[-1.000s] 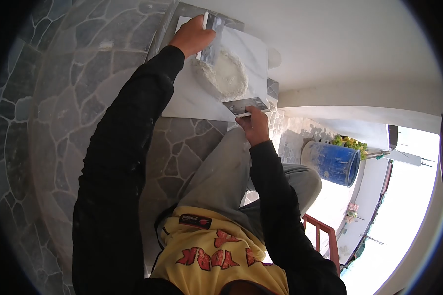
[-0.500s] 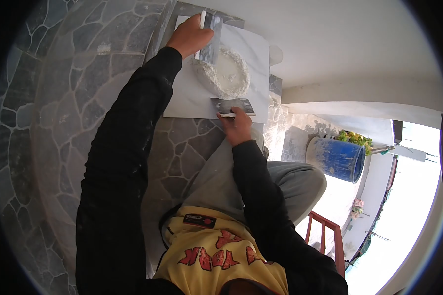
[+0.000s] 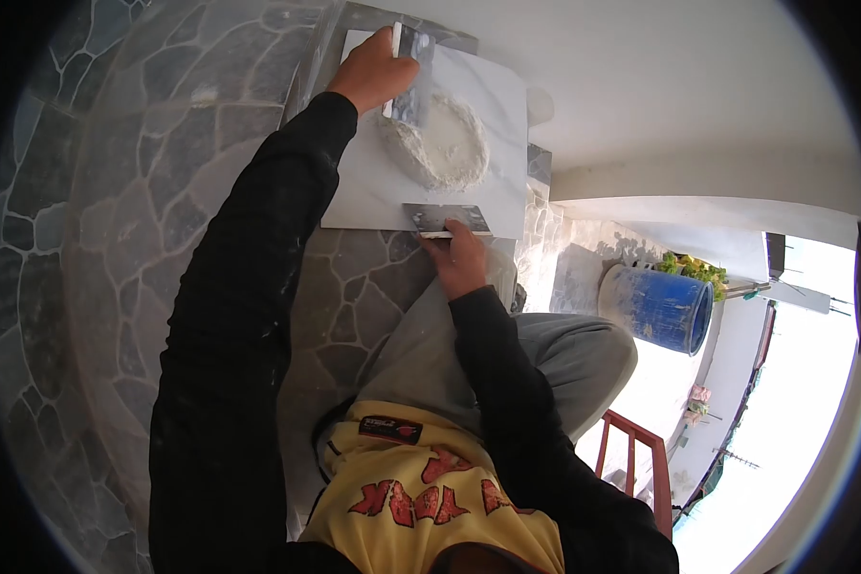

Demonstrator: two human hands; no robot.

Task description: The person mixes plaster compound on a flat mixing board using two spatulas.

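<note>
On a white marble-patterned board [image 3: 359, 206] lies a ring of white powder [image 3: 402, 153] with a smooth, wet-looking white middle [image 3: 450, 143]. My left hand [image 3: 373, 75] is closed around a wide putty knife [image 3: 413, 72] at the far left of the ring. That blade stands tilted, its lower end at the powder's edge. My right hand [image 3: 462, 258] grips a second wide putty knife [image 3: 442, 220] over the board's near edge. Its smeared grey blade is apart from the ring, on the side nearest me.
Grey stone-patterned paving [image 3: 340, 297] surrounds the board, with a pale wall [image 3: 641, 86] along its right side. Farther right are a blue barrel [image 3: 660, 311], green plants [image 3: 694, 273] and a red metal railing [image 3: 631, 450]. My bent knee [image 3: 603, 354] is close by.
My right hand has drawn its putty knife back towards me, away from the ring's near edge. My left hand has hardly moved and keeps its knife at the powder.
</note>
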